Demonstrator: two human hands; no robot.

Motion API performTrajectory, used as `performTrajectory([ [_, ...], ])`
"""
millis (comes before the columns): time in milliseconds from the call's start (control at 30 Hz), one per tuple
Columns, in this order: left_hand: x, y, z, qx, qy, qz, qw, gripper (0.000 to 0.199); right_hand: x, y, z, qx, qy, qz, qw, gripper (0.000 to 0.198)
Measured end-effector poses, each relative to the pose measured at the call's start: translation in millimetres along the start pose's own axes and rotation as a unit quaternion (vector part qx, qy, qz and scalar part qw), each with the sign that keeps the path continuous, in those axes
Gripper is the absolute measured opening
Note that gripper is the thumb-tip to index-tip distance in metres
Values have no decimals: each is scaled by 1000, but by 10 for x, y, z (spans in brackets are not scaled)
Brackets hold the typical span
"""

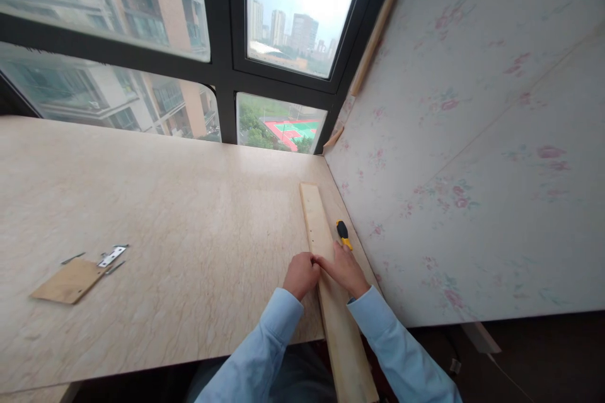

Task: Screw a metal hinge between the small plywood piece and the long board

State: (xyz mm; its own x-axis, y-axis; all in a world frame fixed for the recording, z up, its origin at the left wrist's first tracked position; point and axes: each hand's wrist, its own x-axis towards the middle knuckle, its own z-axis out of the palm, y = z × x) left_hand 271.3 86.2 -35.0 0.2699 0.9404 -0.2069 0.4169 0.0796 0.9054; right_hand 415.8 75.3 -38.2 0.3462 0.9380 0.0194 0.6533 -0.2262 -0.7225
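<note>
Beige marbled bench (pixel 212 214): a long, pale wooden plank (pixel 341 327) overhangs its near edge; curled left hand (pixel 301 275) meets right hand (pixel 348 271), fingers draped across the wood; I cannot tell what they pinch; likely stiff, light; best held by both edges.

We see the board (pixel 335 312) on the right of the sill (pixel 189 220), its near end past the near edge. Right of it, before the wall (pixel 472 138), lies a tool (pixel 343 234). Left lies a plate (pixel 70 280), a hinge (pixel 112 256) at its far right corner. Behind everything stands the window (pixel 224 75).
</note>
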Motion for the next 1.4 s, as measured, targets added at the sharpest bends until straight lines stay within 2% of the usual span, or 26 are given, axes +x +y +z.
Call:
performTrajectory([
  [133, 81, -27, -46, -98, -91, -103, 986, 10, 16, -108, -43, -153, -84, 1, 985, 68],
  [267, 123, -76, -37, -136, -90, -137, 977, 7, 30, -253, -85, -254, -133, 15, 958, 80],
  [467, 59, -104, -87, -191, -107, -150, 964, 24, 4, -418, -80, -296, -134, 22, 945, 68],
  [567, -41, -154, -203, -293, -122, -172, 932, 26, -17, -435, -67, -306, -135, 20, 942, 65],
  [633, -139, -219, -304, -365, -105, -181, 907, 31, -21, -408, -47, -315, -137, 17, 939, 63],
  [733, -298, -360, -476, -448, -52, -157, 879, 42, -5, -299, 4, -331, -131, 2, 934, 62],
  [800, -395, -472, -611, -471, -4, -127, 873, 47, 11, -184, 40, -343, -120, -22, 931, 61],
  [867, -484, -582, -775, -467, 61, -97, 877, 50, 26, -50, 65, -349, -112, -69, 928, 57],
  [967, -614, -710, -1086, -448, 153, -63, 878, 50, 34, 139, 72, -346, -99, -177, 916, 47],
  [1067, -745, -797, -1456, -435, 229, -44, 870, 49, 31, 270, 70, -335, -97, -223, 910, 43],
  [1133, -830, -861, -1713, -414, 287, -31, 864, 45, 29, 325, 79, -330, -88, -227, 912, 47],
  [1267, -1000, -1086, -2224, -299, 412, -39, 860, 33, 44, 410, 107, -302, -70, -196, 930, 62],
  [1333, -1088, -1240, -2466, -177, 473, -51, 862, 27, 60, 459, 102, -275, -66, -192, 940, 63],
  [1400, -1165, -1396, -2685, -34, 528, -65, 846, 24, 77, 517, 76, -256, -69, -198, 944, 62],
])
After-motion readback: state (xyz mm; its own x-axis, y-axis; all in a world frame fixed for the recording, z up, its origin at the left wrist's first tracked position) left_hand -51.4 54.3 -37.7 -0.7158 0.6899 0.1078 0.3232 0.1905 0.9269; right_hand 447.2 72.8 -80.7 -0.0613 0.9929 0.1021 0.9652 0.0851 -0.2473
